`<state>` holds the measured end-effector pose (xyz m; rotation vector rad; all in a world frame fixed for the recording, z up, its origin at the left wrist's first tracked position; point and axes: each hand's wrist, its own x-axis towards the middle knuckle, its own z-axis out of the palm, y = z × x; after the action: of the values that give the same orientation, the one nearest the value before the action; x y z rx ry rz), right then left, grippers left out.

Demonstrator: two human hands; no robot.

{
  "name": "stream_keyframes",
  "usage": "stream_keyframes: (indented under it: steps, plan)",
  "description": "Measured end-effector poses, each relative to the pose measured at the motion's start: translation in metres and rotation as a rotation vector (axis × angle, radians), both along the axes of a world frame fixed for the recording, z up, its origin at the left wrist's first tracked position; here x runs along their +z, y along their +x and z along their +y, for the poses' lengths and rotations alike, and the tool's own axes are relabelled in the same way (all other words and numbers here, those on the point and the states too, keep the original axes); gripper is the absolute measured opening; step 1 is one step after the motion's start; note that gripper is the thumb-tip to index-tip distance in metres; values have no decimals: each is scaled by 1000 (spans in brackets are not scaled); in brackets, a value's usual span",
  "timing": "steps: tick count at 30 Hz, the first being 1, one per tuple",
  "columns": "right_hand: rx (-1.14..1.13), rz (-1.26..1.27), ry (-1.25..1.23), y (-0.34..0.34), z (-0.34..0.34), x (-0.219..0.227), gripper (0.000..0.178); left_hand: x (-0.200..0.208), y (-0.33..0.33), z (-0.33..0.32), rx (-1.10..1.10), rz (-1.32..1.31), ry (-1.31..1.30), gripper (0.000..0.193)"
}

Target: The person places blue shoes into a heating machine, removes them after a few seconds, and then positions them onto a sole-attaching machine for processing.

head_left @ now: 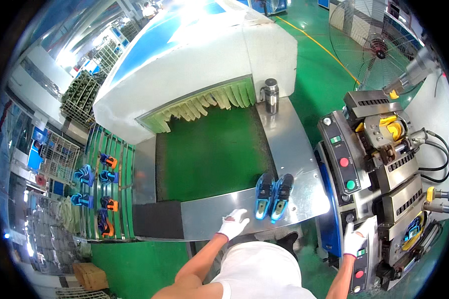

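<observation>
My left hand [234,224], in a white glove, is held over the front metal edge of the conveyor table, fingers loosely stretched and nothing in them. To its right a black and blue shoe [265,196] stands beside its mate [283,198], both on the metal top. My right hand [353,241], also in a white glove, is at the machine's control panel [340,149]. Its fingers are spread, one pointing up beside a dark round button [349,218]; contact is unclear. In the machine's near station lies a blue item [413,228], partly hidden by clamps.
A large white machine housing [199,74] spans the green conveyor belt [212,154] behind a strip curtain [204,106]. A steel flask [271,95] stands at its right. Several blue and orange shoes sit on the left roller rack [126,199]. A big fan [378,47] stands far right.
</observation>
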<state>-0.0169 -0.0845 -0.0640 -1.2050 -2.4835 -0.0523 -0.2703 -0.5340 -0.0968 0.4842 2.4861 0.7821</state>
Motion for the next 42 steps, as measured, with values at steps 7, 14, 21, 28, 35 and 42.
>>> stream_keyframes:
  steps: [7, 14, 21, 28, 35, 42]
  plan:
    - [-260, -465, -257, -31, -28, 7, 105, -57, -85, -20, -119, 10, 89, 50]
    - [216, -40, -590, -178, -204, 34, 81, -115, -179, -39, -42, -102, 250, 43]
    - [408, -98, -450, -296, -291, -61, 76, -150, -338, 1, -69, 243, 430, 39]
    - [436, -79, -449, -310, -288, -88, 41, -144, -600, 25, 103, 613, 337, 36]
    - [392, -169, -477, -321, -284, -81, 44, -197, -835, 16, -129, 558, -576, 34]
    - [376, -260, -501, -330, -285, -81, 44, -266, -857, 15, -140, 509, -625, 35]
